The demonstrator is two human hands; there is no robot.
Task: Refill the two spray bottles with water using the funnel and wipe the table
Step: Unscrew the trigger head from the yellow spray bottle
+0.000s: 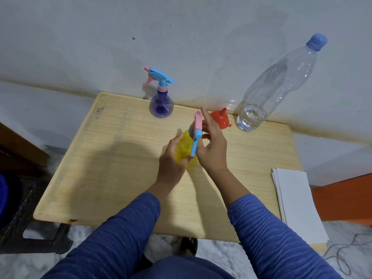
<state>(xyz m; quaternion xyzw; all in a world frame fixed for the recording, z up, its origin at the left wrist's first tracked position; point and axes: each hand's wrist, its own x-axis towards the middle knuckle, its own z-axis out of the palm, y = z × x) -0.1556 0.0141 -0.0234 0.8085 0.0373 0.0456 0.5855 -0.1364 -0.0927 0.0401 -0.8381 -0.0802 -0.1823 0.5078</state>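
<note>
Along the far edge of the pale wooden table (124,178) stand a purple round plastic spray bottle (161,106), an upturned red plastic funnel (221,118) and a clear plastic water bottle with a blue cap (275,85), little water inside. White folded paper (296,204) overhangs the right edge. Mid-table, my left hand (171,160) wraps the yellow translucent spray bottle (184,150); my right hand (211,148) grips its blue-and-pink trigger head (196,133).
</note>
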